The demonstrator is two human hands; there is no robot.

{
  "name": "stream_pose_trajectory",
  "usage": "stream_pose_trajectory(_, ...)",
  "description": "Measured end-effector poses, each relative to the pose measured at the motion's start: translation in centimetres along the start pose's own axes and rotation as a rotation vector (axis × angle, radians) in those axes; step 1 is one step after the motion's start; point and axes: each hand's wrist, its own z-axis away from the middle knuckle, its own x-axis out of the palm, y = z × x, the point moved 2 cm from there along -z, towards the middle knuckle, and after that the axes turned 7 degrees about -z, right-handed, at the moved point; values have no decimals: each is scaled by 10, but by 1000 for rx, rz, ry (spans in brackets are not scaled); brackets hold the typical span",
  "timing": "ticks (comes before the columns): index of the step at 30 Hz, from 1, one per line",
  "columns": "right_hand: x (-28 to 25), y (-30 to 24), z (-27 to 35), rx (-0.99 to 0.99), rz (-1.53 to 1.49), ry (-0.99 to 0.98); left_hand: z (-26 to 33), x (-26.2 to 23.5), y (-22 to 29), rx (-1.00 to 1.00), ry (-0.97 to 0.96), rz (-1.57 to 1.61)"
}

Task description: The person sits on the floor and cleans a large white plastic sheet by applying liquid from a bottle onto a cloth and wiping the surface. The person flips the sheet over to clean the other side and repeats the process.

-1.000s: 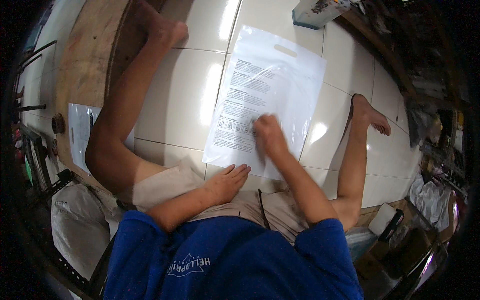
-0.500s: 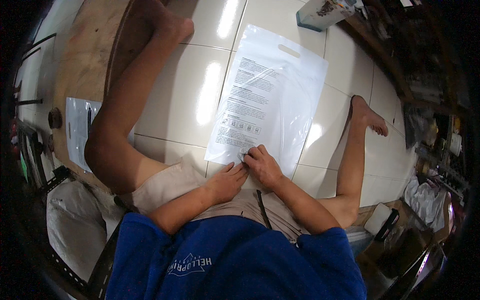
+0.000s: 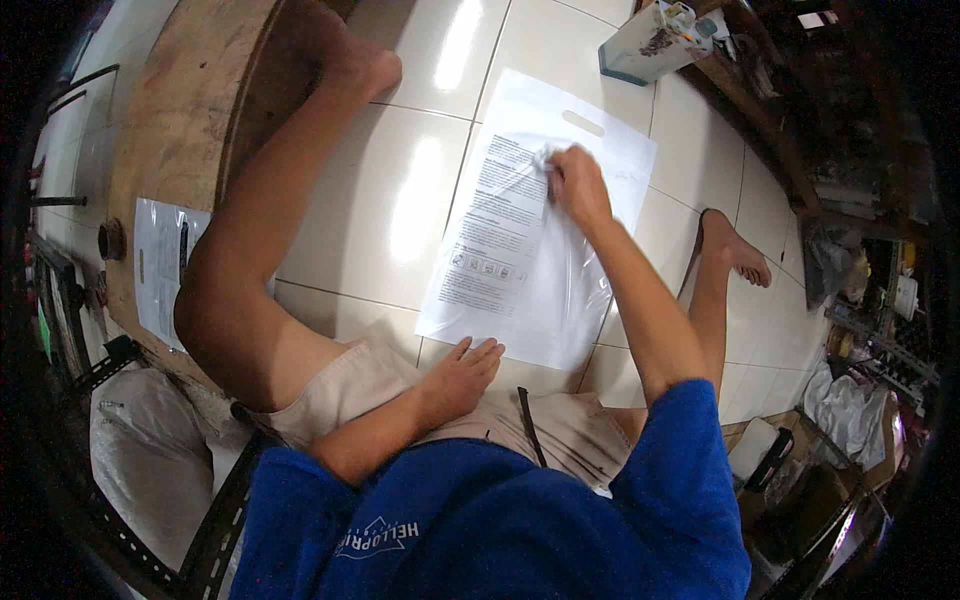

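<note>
A white plastic bag (image 3: 560, 320) with a die-cut handle hole lies flat on the tiled floor between my legs, blocks of dark print down its left side. My right hand (image 3: 578, 185) is closed around a small crumpled whitish wad (image 3: 543, 156), maybe cloth or tissue, and presses it on the bag's upper part below the handle hole. At the bag's near edge rests my left hand (image 3: 464, 378), its fingers stretched out and holding nothing.
Beside my left leg, a similar printed bag (image 3: 160, 270) lies on a wooden board (image 3: 185, 110). A translucent jerrycan (image 3: 650, 45) stands beyond the bag at the far right. Dark shelving lines the right side, with crumpled plastic (image 3: 845, 400) near it. A white sack (image 3: 150, 440) sits at the lower left.
My right hand has moved from the bag's near edge up and away to its far part, carrying the wad. The left hand stays near the lower edge.
</note>
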Motion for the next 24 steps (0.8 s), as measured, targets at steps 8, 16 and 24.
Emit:
stream_pose_trajectory(8, 20, -86, 177, -49, -106, -439, 2, -5, 6, -48, -63, 46)
stream_pose_trajectory(16, -6, 0, 8, -15, 56, -18, 0, -13, 3, -29, -135, 78)
stream_pose_trajectory(24, 24, -22, 112, -180, -96, -412, -2, -8, 5, -69, -112, 16)
